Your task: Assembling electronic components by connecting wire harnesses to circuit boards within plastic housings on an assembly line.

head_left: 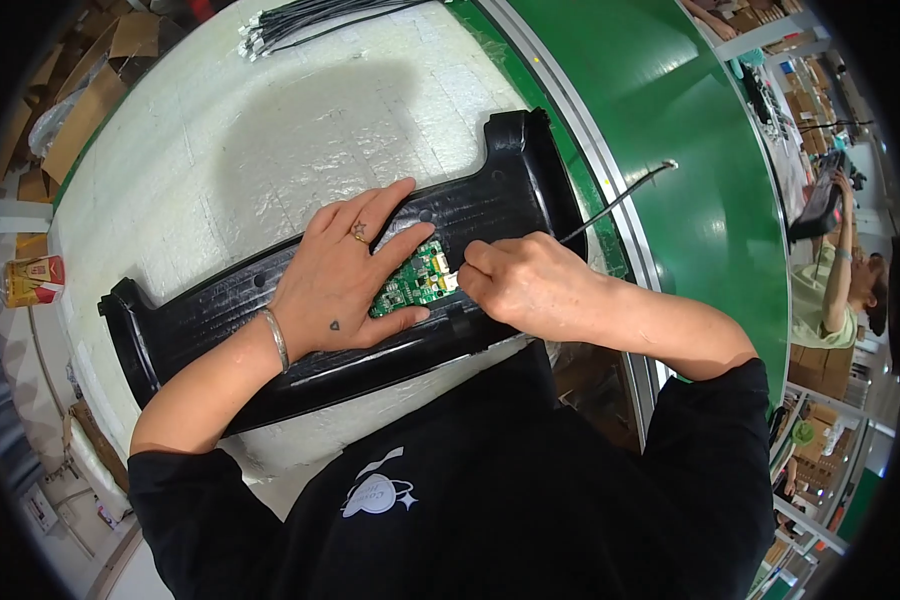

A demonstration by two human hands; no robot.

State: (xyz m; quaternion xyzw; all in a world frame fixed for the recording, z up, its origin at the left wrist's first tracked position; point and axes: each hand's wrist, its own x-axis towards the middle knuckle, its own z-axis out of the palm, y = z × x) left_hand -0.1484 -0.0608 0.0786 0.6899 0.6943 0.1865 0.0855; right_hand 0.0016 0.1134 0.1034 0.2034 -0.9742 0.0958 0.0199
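Observation:
A green circuit board (422,277) lies on a long black plastic housing (490,210) with raised ends. My left hand (340,270) rests over the board's left part, its thumb and forefinger bracketing opposite edges and its other fingers stretched over the housing. At the board's right edge my right hand (525,285) is closed in a pinch on a black cable (610,208), beside a white connector (451,283). The fingers hide the gripped cable end, so I cannot tell whether it is seated. The cable's other end trails to the upper right.
White foam padding (190,170) lies under the housing. A bundle of black cables (300,22) sits at the far edge. To the right run a metal rail (590,130) and a green surface (670,110). Another person (838,280) holds a black part at far right.

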